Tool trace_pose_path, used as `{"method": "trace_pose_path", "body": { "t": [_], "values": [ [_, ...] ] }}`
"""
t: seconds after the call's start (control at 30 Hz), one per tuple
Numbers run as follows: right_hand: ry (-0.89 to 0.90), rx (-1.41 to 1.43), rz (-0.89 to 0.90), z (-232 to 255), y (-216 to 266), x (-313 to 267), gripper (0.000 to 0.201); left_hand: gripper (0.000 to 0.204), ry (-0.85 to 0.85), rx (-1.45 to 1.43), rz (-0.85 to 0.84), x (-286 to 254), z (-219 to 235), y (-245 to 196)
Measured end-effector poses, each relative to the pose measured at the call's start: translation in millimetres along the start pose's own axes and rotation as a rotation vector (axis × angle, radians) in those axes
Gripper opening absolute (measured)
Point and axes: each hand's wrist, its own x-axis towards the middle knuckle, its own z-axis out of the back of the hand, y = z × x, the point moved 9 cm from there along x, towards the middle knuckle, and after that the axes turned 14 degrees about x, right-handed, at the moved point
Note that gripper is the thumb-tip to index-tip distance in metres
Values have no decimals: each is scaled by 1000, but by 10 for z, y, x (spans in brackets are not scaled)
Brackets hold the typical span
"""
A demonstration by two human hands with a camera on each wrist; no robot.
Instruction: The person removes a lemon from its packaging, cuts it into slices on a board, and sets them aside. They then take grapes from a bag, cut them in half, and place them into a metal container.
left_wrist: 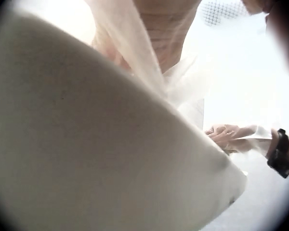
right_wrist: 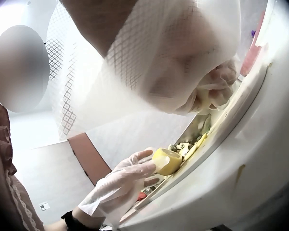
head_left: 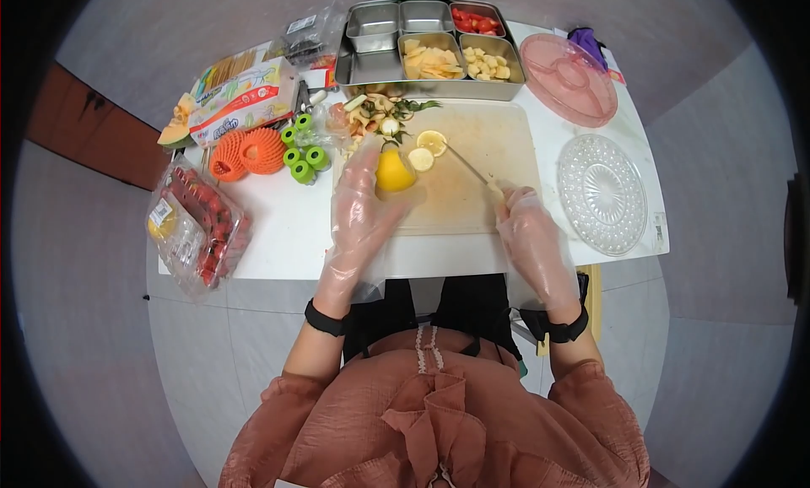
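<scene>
In the head view my gloved left hand point(head_left: 354, 205) holds a cut yellow lemon point(head_left: 394, 172) on the cutting board point(head_left: 472, 210), fingers at its left side and thumb along its near side. The right wrist view shows the lemon's pale cut face point(right_wrist: 171, 153) turned away from the left hand point(right_wrist: 130, 175). My right hand point(head_left: 536, 235), also in a clear glove, grips a knife point(head_left: 467, 162) by its pale handle, blade pointing toward the far left. Two lemon slices point(head_left: 420, 159) lie between lemon and blade. The left wrist view shows mostly a white surface point(left_wrist: 86, 130).
Peel scraps point(head_left: 375, 113) lie at the board's far left. Behind stands a metal tray point(head_left: 516, 90) with tubs of cut fruit. A pink divided plate point(head_left: 540, 62) and clear glass plate point(head_left: 602, 194) are at right. Packed strawberries point(head_left: 211, 226), foam-netted fruit point(head_left: 261, 150) and green-capped items point(head_left: 316, 157) crowd the left.
</scene>
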Motion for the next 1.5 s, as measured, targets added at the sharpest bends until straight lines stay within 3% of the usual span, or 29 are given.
{"method": "trace_pose_path", "body": {
  "t": [0.1, 0.17, 0.27, 0.5, 0.57, 0.77, 0.97, 1.27, 1.5],
  "values": [
    [4, -10, 13, -17, -22, -17, 20, 73, 4, 81, 2, 95, -73, -108],
    [-16, 1, 51, 13, 39, -28, 21, 69, 71, 35, 117, 106, -198, -43],
    [1, -8, 30, -5, 12, -36, 22, 66, 40, 82, 57, 72, -265, 6],
    [-7, 6, 55, 3, -26, -50, 23, 59, 21, 170, 88, 11, -136, 122],
    [35, -42, 23, -25, -62, -58, 25, 59, 67, 99, 203, -20, -92, 225],
    [6, -2, -36, 43, -1, -110, 28, 62, 135, 37, 304, -162, -43, 425],
    [-8, 13, -93, 89, 22, -163, 26, 62, 98, 54, 249, -200, -24, 436],
    [-37, 15, -16, 89, 12, -208, 23, 62, 71, 55, 209, -155, 40, 320],
    [-20, 44, -43, 57, -53, -217, 23, 69, 136, 49, 289, -136, -9, 336]
  ]
}}
